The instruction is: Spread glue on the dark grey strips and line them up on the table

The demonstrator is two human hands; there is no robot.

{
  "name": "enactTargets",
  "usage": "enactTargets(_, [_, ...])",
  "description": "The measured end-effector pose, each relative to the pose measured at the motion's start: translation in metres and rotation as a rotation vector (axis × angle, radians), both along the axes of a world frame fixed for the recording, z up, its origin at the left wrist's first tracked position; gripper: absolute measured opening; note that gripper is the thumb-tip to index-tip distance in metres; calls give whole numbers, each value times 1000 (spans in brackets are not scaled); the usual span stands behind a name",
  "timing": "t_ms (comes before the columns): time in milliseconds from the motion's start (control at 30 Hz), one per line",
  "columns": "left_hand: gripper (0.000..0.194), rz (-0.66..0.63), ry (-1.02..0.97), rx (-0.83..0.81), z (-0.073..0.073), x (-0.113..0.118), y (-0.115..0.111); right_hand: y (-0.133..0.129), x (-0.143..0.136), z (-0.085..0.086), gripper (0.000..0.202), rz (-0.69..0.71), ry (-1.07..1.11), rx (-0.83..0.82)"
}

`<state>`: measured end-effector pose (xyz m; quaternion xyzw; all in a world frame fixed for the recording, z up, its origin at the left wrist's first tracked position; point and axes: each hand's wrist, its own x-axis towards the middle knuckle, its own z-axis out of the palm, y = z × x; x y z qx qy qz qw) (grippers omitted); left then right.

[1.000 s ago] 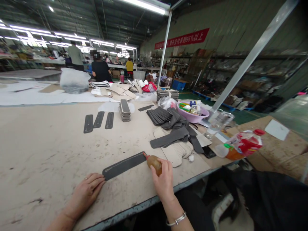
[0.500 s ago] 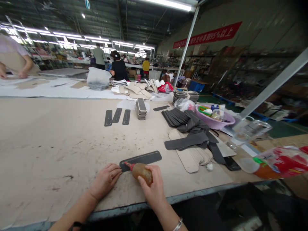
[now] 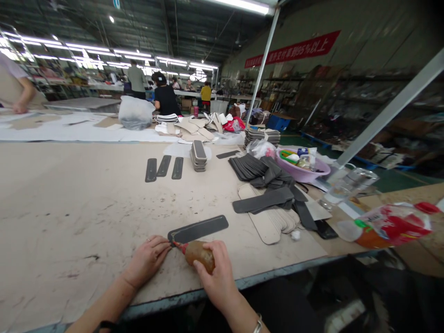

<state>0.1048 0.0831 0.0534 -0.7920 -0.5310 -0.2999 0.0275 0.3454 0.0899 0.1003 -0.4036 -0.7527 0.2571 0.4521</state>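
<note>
bottle (image 3: pixel 199 257) gripped by right hand (image 3: pixel 219 274), strip (image 3: pixel 201 227) touched by loose left hand (image 3: pixel 147 260)
one edge is lined, lower centre; right-side pile (image 3: pixel 247 168) seemingly unlined

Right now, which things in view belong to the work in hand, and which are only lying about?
Seem to belong:
brown bottle, held in the right hand
dark strip, one end by the left hand
probably the dark pile and pale pieces

Seem only lying about:
purple basin
clear container
red-capped bottle
</note>
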Motion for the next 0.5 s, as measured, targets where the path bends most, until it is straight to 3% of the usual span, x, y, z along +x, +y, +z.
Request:
enactTargets(167, [23, 6, 19, 28, -1, -5, 2, 6, 18, 3, 30, -73, -5, -20])
enactTargets(500, [26, -17, 43, 123, 9, -4, 6, 36, 81, 2, 23, -415, -62, 61])
